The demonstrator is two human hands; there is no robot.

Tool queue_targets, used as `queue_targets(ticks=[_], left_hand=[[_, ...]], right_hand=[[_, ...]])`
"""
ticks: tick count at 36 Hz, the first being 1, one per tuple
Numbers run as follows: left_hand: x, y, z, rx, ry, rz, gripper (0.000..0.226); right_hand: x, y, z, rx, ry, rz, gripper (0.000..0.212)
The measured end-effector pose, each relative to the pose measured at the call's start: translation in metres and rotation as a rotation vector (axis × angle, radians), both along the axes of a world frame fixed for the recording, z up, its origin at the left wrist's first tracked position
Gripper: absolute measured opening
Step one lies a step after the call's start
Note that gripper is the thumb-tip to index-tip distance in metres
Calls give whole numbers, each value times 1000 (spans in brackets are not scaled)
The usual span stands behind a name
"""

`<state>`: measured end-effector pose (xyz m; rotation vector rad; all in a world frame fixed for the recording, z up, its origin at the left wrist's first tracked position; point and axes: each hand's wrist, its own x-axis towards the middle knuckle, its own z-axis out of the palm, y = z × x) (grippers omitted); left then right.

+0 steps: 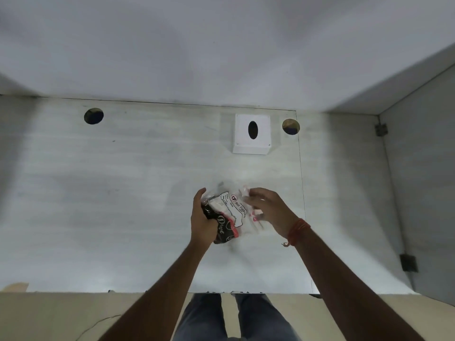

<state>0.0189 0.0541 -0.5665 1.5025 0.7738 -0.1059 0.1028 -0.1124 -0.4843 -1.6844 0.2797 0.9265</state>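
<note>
A clear plastic pack of tissues (236, 212) with black, pink and white print is held over the middle of a pale desk (123, 193). My left hand (203, 219) grips the pack's left, dark end. My right hand (267, 210) pinches the clear wrapper at the pack's right top edge; the hand is blurred. A white square tissue box (251, 134) with a dark oval slot stands farther back on the desk, apart from both hands.
Two round cable holes (93, 115) (291, 126) sit along the desk's back edge by a white wall. A grey partition (418, 193) with dark brackets closes the right side. The desk's front edge runs just before my legs.
</note>
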Motion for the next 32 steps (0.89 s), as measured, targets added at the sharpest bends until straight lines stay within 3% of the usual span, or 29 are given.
queue_targets(ticks=[3, 6, 9, 13, 17, 19, 24, 28, 32], left_hand=[[0, 4, 2, -18, 29, -25, 90], [0, 7, 0, 0, 62, -44, 87], [-2, 10, -6, 8, 109, -23, 86], [-4, 14, -6, -173, 204, 131, 72], [-7, 18, -10, -302, 267, 189, 71], [-5, 17, -6, -345, 300, 223, 69], [4, 31, -13, -297, 339, 346, 61], [6, 65, -25, -314, 311, 440, 54], [13, 101, -27, -329, 308, 660, 49]], right_hand=[[2, -5, -6, 160, 155, -114, 20], [3, -5, -12, 92, 158, -77, 14], [1, -2, -20, 76, 186, 17, 32], [-2, -4, -31, 64, 123, 110, 42], [-8, -2, -48, -60, 29, 189, 69], [-10, -2, -61, -96, -45, 187, 55], [3, 2, -33, -14, -110, -83, 29], [22, -19, -7, 288, -139, -529, 31], [29, -45, -9, 308, -100, -674, 40]])
